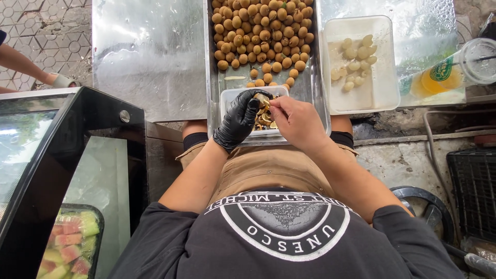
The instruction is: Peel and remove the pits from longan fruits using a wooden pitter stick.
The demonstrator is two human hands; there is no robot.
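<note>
Head view, looking straight down over a steel tray (pixel 217 98) resting across the lap. Left hand (pixel 238 120), in a black glove, curled shut around a small brown fruit (pixel 261 98) at roughly 12 o'clock of its fingertips. Right hand (pixel 296 120), bare, pinching at the same fruit from its 3 o'clock side, thumb and forefinger closed on the shell or flesh; exactly which cannot be told. Both hands meeting over a small clear tub (pixel 227 97) holding peel and seeds, at the 6 o'clock end of the tray. Fruit round, so no long axis to speak of; held between the two hands, touching both, gloved hand carrying it and bare hand working on it.

Heap of unpeeled brown fruits (pixel 261 33) filling the tray toward 12 o'clock, just beyond the tub and equally near either hand. White plastic container (pixel 385 62) of pale peeled fruits at 2 o'clock, just beside the tray, nearer the right hand. Plastic cup (pixel 460 67) of orange drink with a straw farther out at 3 o'clock. Glass display case (pixel 72 155) at 8 o'clock, with cut watermelon and green fruit (pixel 70 250) inside.
</note>
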